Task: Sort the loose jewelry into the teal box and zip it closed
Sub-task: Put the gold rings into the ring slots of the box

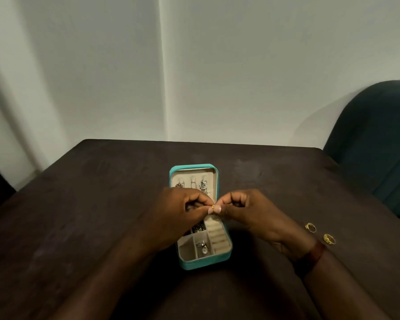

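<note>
The teal box (184,264) lies open in the middle of the dark table, lid folded back away from me, cream lining showing. Pendants hang in the lid, sparkly earrings (202,247) lie in a near compartment, and ring rolls run along the right side. My left hand (183,211) and my right hand (252,213) meet above the box, fingertips pinched together on a small gold piece (213,206). Most of that piece is hidden by the fingers. Two gold rings (310,227) (329,239) lie loose on the table beside my right wrist.
The dark wooden table (102,204) ends at a pale wall behind. A dark teal chair (379,146) stands at the far right corner. A brown band (313,256) is on my right wrist.
</note>
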